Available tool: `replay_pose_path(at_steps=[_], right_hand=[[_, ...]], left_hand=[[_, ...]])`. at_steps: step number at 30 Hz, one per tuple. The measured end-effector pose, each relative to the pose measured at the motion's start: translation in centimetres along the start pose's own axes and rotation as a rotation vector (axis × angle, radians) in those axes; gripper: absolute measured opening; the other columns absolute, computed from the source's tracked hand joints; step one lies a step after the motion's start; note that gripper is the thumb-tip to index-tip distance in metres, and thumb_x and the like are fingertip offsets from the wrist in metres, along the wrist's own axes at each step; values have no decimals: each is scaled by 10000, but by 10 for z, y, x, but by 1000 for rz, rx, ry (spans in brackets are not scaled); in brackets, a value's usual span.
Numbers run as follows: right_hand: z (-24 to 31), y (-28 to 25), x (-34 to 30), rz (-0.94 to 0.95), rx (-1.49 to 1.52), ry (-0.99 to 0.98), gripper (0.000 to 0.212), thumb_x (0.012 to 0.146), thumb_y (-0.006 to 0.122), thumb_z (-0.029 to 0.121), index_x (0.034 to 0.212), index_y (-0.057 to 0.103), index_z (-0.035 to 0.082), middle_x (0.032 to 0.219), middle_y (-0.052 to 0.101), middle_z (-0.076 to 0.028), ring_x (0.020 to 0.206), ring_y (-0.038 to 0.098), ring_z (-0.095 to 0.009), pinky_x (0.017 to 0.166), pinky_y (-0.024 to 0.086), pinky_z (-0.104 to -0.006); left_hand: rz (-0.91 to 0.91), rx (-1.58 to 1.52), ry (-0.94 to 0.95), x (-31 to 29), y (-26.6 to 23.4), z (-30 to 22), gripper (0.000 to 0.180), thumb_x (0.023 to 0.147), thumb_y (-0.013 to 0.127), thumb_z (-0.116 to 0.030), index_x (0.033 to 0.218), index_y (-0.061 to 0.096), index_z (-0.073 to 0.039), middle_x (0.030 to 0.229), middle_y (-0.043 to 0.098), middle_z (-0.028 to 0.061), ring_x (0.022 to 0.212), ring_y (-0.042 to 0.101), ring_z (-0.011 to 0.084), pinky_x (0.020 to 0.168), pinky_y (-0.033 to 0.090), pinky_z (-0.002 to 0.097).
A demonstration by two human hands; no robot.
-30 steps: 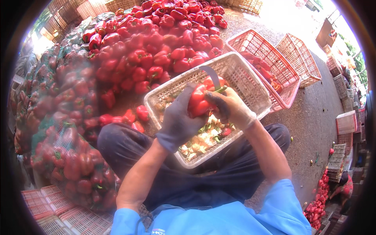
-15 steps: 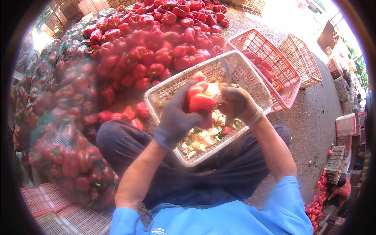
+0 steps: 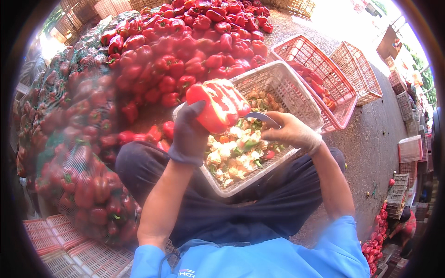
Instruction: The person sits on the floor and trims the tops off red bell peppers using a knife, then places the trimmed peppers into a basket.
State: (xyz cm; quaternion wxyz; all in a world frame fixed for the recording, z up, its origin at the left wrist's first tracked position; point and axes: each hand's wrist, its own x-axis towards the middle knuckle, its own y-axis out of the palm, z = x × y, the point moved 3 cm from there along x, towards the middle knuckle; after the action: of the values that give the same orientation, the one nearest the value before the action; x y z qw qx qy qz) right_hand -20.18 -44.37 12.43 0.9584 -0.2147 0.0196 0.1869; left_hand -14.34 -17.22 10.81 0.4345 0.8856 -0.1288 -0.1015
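My left hand (image 3: 189,134), in a dark glove, is closed round a red bell pepper (image 3: 217,104) that is cut open, its hollow inside and pale ribs facing up. In my right hand (image 3: 293,132), in a light glove, is a knife (image 3: 262,116) with a curved blade. The blade's tip points at the pepper's lower right edge; I cannot tell if they touch. Beneath both hands a white plastic crate (image 3: 303,99) rests at my lap, holding pale pepper cores (image 3: 236,153) with green stems and some red bits.
A large heap of red peppers (image 3: 185,60) lies ahead to the left. Green mesh sacks (image 3: 92,185) of peppers stand at my left, above pinkish crates (image 3: 88,252). A red crate (image 3: 320,60) with cut peppers and another crate (image 3: 357,72) stand at right. A person (image 3: 405,229) is far right.
The pepper has moved left and up and now shows its opened inside. My right hand has drawn away from it and lowered slightly. The pale core at my right fingers is gone from there.
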Motion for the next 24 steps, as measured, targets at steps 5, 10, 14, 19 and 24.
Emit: replay_pose_path(at_steps=[5,10,14,19,24], right_hand=[[-19,19,-1,-202,552,340,772,1072,691,639,1525,621,18,1021,724,-27,569,423,10,508,321,-187],[-21,34,8,-259,817,502,554,1100,601,589,1259,722,72,690,521,33,468,409,-79,404,276,-274],[-23,63,10,-236,1060,529,507,1043,723,618,919,711,126,587,496,11,468,457,-110,389,294,-314],[-16,10,-28,-271,524,380,301,1021,831,373,1036,758,82,677,630,-21,485,512,-117,437,358,-308],[-7,-67,-65,-402,97,306,483,1061,754,117,1509,621,-4,1074,794,-62,950,775,-121,828,638,-304]], left_hand=[[25,-59,-19,3,-20,-3,562,1072,640,-235,1560,533,22,1562,625,175,1481,585,342,1283,431,514],[23,172,-8,-1,-19,11,556,1074,625,-254,1542,555,38,1525,648,170,1457,610,318,1254,469,497],[96,100,-216,-4,-6,27,578,1061,620,-211,1558,528,70,1535,643,194,1442,629,337,1259,478,497],[291,688,-340,-3,-11,31,537,975,696,-145,1456,612,79,1387,739,180,1284,731,310,1168,558,461],[316,427,-647,2,35,35,510,933,717,-109,1406,646,70,1286,781,147,1205,759,256,1110,583,384]])
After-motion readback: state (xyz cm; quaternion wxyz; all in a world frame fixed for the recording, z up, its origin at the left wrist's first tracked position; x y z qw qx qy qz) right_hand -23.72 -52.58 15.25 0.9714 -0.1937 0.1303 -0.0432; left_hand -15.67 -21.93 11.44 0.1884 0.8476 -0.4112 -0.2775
